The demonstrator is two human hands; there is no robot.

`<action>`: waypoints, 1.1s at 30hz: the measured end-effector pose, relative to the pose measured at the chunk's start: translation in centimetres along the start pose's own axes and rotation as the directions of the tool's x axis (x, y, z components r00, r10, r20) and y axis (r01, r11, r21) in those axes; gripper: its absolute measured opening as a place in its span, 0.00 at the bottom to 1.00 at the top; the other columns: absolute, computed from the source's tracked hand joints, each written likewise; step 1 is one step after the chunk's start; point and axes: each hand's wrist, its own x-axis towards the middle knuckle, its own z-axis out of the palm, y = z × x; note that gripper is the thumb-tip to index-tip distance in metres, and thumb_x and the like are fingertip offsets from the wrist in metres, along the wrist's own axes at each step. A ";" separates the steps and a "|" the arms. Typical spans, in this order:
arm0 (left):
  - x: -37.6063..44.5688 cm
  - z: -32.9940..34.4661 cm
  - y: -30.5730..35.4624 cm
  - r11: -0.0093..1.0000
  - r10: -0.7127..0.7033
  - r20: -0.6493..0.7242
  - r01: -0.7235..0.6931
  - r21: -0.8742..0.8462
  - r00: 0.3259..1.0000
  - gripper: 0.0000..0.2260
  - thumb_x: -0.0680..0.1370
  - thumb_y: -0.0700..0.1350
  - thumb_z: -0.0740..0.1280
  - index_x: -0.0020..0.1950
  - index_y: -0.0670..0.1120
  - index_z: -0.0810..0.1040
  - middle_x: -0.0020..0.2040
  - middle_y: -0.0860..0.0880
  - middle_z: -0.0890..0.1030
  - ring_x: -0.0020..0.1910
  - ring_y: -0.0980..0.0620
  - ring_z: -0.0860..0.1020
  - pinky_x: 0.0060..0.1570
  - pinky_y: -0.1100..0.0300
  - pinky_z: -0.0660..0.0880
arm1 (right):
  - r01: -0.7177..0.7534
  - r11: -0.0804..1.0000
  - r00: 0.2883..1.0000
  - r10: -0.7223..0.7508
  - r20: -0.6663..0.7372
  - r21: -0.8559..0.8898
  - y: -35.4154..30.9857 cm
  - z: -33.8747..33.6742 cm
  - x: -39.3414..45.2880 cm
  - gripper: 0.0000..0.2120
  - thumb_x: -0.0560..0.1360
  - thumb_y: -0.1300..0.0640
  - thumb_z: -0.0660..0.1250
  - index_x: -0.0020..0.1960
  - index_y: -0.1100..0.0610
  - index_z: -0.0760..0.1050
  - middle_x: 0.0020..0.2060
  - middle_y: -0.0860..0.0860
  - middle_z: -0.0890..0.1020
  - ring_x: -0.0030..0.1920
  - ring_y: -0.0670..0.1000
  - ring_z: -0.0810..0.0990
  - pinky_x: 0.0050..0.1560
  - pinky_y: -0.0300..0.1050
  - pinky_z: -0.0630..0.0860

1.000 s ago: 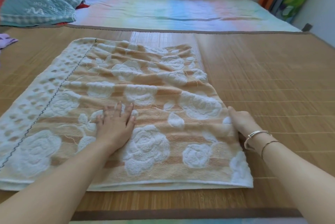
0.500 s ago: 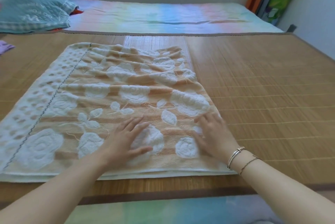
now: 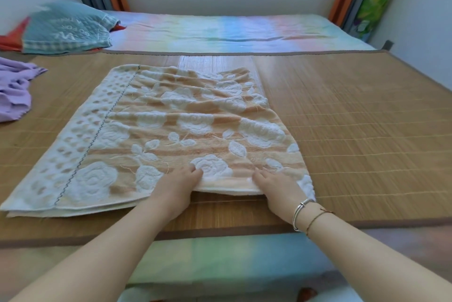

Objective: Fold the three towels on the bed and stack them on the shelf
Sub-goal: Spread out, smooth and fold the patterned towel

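Both hands have slid back to the near edge of the peach towel [image 3: 186,130], left hand [image 3: 176,188] and right hand [image 3: 278,188] each pinching that edge, seemingly to lift it. It lies doubled on the mat [image 3: 354,118]. A purple towel [image 3: 14,86] sits unfolded; no shelf or container shows.

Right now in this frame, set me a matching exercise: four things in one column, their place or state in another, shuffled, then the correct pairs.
Things:
1. peach rose towel
2. purple cloth
3. teal pillow
4. silver bangle

Places or states:
A. crumpled at the mat's left edge
B. on the right wrist
C. spread on the bamboo mat, near edge held by both hands
D. far left, beyond the mat

Pairs: 1-C, 2-A, 3-D, 4-B
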 end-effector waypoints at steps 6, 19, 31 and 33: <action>-0.7 -1.3 -1.6 0.980 -0.003 0.164 0.035 -0.195 0.987 0.05 0.70 0.42 0.60 0.34 0.48 0.66 0.34 0.52 0.71 0.36 0.51 0.71 0.32 0.58 0.61 | -0.073 0.965 0.997 0.064 0.044 0.251 0.9 -2.8 -0.7 0.07 0.71 0.61 0.60 0.36 0.54 0.71 0.37 0.52 0.78 0.42 0.54 0.77 0.37 0.44 0.69; 0.4 -1.9 -2.0 0.818 -0.082 0.215 0.189 -0.544 0.973 0.25 0.75 0.68 0.56 0.45 0.48 0.79 0.42 0.50 0.82 0.41 0.49 0.79 0.45 0.53 0.76 | -0.243 0.684 0.955 0.046 0.292 0.688 3.4 -2.9 0.0 0.17 0.76 0.45 0.64 0.45 0.59 0.78 0.36 0.51 0.84 0.34 0.48 0.80 0.38 0.40 0.76; 13.6 2.5 -6.5 0.809 -0.494 -0.030 0.446 -0.382 0.869 0.29 0.82 0.56 0.47 0.79 0.43 0.46 0.79 0.46 0.47 0.78 0.46 0.45 0.76 0.48 0.46 | -0.404 0.184 0.662 0.735 0.147 0.896 12.2 -0.8 12.8 0.12 0.78 0.65 0.57 0.48 0.64 0.80 0.40 0.57 0.83 0.41 0.57 0.77 0.44 0.46 0.70; 14.6 2.8 -7.2 0.776 -0.514 0.006 0.468 -0.423 0.858 0.30 0.82 0.58 0.47 0.79 0.44 0.46 0.79 0.46 0.47 0.78 0.47 0.45 0.75 0.46 0.45 | -0.451 0.071 0.713 0.628 0.312 0.890 12.7 -1.1 14.4 0.09 0.76 0.61 0.64 0.41 0.63 0.80 0.34 0.57 0.82 0.38 0.57 0.77 0.45 0.50 0.74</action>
